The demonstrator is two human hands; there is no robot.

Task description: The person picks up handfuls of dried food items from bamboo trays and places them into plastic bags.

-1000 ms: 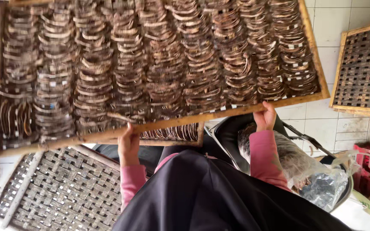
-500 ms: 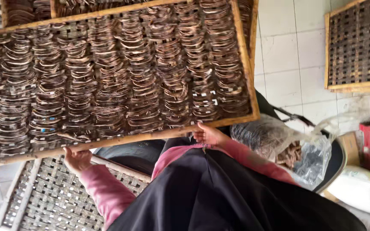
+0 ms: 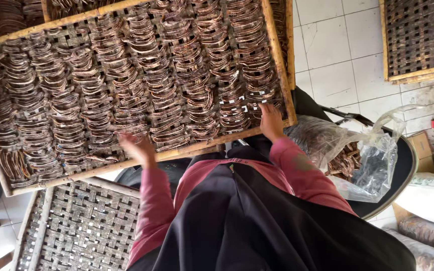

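Filling the upper left and centre of the frame, the wide wooden-framed woven tray of curved brown dried strips (laid in rows) is resting flat while the left hand, blurred, fingers spread, and the right hand, open-palmed, are pressing at its near edge, apparently steadying it.

A wooden-framed woven tray carries rows of curved brown strips, spread beneath and beyond both hands. Below the left hand lies an empty woven tray on the white tiled floor.
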